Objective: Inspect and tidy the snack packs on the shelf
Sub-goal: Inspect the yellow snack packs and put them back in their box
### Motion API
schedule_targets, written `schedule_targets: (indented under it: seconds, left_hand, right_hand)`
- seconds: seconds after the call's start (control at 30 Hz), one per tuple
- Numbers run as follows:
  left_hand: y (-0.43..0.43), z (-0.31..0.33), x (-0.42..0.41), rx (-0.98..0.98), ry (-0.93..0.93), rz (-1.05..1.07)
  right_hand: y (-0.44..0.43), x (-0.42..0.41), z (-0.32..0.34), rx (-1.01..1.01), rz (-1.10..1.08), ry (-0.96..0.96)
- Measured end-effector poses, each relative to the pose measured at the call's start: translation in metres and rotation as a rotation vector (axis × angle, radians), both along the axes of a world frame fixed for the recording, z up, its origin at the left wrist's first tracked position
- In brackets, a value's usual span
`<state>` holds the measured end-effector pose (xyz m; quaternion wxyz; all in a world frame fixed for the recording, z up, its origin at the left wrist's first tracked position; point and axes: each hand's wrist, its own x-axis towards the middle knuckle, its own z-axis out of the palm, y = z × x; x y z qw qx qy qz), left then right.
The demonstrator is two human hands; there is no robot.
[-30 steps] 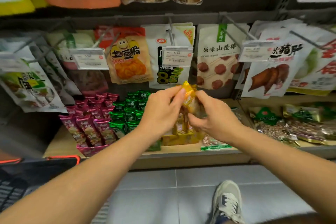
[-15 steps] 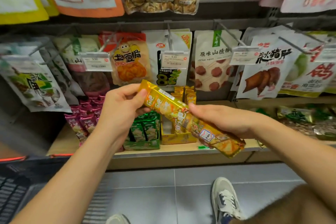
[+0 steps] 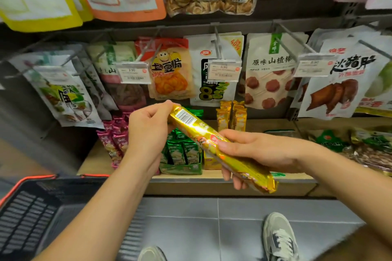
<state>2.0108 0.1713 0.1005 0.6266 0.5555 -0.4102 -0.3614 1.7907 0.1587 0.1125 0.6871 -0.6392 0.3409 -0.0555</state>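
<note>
1. A long yellow snack pack (image 3: 214,142) is held out in front of the shelf (image 3: 233,184), above the green packs (image 3: 182,152).
2. Its upper end is pinched by the left hand (image 3: 148,131); the lower half is wrapped by the right hand (image 3: 252,152).
3. Since half a second ago it has been rotated: the barcode (image 3: 185,117) now faces up.
4. Judged mid-inspection; the pack is not yet returned to the yellow packs (image 3: 232,115) behind.

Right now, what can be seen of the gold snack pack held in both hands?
The gold snack pack is a long, shiny foil-look wrapper, sealed as far as shows, barcode facing up near its far end. It slants from upper left to lower right in front of the shelf. The left hand pinches its far end; the right hand wraps its middle. Its crimped near end sticks out free.
</note>
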Motion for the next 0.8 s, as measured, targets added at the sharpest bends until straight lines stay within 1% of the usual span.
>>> schedule_targets:
  seconds: [0.07, 0.17, 0.27, 0.33, 0.4, 0.5, 0.57, 0.67, 0.8]
  left_hand:
    - [-0.001, 0.000, 0.001, 0.005, 0.080, 0.020]
    - [-0.003, -0.004, -0.003, 0.009, 0.216, -0.002]
    - [0.000, -0.008, -0.011, 0.029, 0.254, -0.049]
    - [0.003, -0.008, -0.015, 0.056, 0.337, -0.091]
    - [0.007, -0.008, -0.019, 0.114, 0.430, -0.180]
    - [0.017, -0.013, -0.029, 0.220, 0.420, -0.371]
    - [0.021, -0.015, -0.033, 0.251, 0.392, -0.414]
    - [0.020, -0.015, -0.031, 0.218, 0.330, -0.349]
    - [0.018, -0.015, -0.029, 0.167, 0.265, -0.260]
  right_hand:
    - [0.000, 0.003, -0.002, -0.058, -0.041, -0.014]
    - [0.005, 0.015, -0.009, -0.165, -0.180, -0.045]
    - [0.013, 0.028, -0.014, -0.181, -0.258, -0.085]
    - [0.016, 0.033, -0.015, -0.173, -0.296, -0.098]
    - [0.016, 0.036, -0.014, -0.172, -0.352, -0.099]
    - [0.014, 0.039, -0.015, -0.213, -0.430, -0.068]
    - [0.013, 0.039, -0.017, -0.220, -0.456, -0.048]
    - [0.012, 0.037, -0.016, -0.160, -0.418, -0.063]
    - [0.011, 0.033, -0.015, -0.247, -0.276, 0.008]
